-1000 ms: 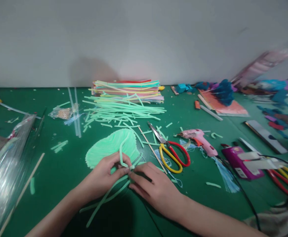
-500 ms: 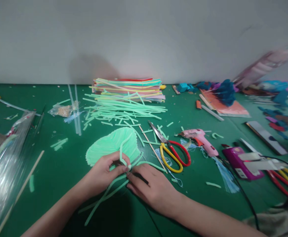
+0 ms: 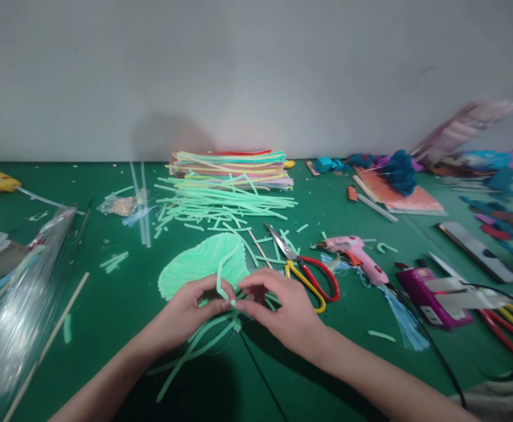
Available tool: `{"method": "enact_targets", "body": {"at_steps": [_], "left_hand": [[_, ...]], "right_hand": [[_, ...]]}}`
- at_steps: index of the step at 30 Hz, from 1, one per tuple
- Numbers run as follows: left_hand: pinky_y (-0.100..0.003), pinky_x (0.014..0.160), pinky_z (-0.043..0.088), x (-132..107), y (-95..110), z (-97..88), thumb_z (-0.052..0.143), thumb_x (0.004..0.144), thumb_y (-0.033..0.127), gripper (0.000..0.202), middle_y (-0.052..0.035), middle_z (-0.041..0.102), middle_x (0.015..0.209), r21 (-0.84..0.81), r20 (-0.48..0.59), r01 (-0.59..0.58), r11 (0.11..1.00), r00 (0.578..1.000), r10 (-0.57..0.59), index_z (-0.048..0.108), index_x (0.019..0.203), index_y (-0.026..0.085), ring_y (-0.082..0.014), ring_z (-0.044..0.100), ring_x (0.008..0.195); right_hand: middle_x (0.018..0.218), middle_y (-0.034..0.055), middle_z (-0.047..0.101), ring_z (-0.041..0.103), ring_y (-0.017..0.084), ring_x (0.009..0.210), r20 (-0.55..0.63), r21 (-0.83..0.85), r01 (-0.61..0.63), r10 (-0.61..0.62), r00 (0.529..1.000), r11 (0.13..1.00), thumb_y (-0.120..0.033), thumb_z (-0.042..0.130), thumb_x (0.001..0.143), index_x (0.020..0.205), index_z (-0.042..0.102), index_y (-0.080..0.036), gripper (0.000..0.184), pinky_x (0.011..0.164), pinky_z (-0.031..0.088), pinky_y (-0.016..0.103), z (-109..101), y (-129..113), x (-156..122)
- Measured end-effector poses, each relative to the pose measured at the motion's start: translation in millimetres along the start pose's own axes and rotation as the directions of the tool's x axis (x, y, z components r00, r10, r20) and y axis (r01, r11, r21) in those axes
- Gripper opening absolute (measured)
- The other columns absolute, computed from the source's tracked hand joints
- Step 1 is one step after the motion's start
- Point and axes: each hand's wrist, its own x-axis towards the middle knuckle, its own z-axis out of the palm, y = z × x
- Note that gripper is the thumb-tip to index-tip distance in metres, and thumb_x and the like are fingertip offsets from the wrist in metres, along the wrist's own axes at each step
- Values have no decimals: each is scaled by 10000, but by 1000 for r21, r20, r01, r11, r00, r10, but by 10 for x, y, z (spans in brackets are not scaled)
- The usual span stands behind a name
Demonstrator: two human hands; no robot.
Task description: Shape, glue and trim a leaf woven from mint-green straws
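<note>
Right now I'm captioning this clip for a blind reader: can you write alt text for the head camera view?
The left hand and right hand pinch a bundle of green strips together on a green table, just in front of a green leaf shape. Scissors and a pink glue gun lie to their right, a pile of loose strips behind.

Dull, matt green covering across the worktop (image 3: pixel 119 305), creased in places. Soft, matt, foam-like look to the green strips (image 3: pixel 194 343), with the same flat finish on the ribbed leaf-shaped piece (image 3: pixel 194 266). Bare pale wood, unvarnished, for the thin stick (image 3: pixel 49 340). Glossy, crinkled clear plastic film (image 3: pixel 19 305), streaked with glare. Bright metal blades and shiny red and yellow plastic loops on the scissors (image 3: pixel 309 272). Smooth pink plastic on the glue gun (image 3: pixel 357 253); fine, loose blue thread in the tassel (image 3: pixel 403 319).
</note>
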Motion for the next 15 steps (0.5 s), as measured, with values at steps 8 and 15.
{"method": "enact_targets", "body": {"at_steps": [8, 15], "left_hand": [[-281, 804, 459, 0, -18, -8, 621, 850, 264, 104, 7, 670, 846, 34, 13, 25, 999, 1000, -25, 707, 832, 208, -182, 599, 849], [-291, 856, 444, 22, 16, -12, 647, 835, 282, 110, -1, 665, 872, 21, 83, 3, 1000, 997, -4, 726, 871, 215, -193, 607, 903]], "right_hand": [[877, 0, 634, 627, 126, 770, 233, 163, -87, 48, 971, 983, -237, 794, 791, 1014, 770, -253, 224, 706, 510, 262, -67, 10, 224], [744, -48, 566, 508, 83, 653, 556, 266, -275, 86, 827, 924, -208, 837, 718, 798, 723, -185, 142, 592, 412, 200, -197, -3, 454]]}}
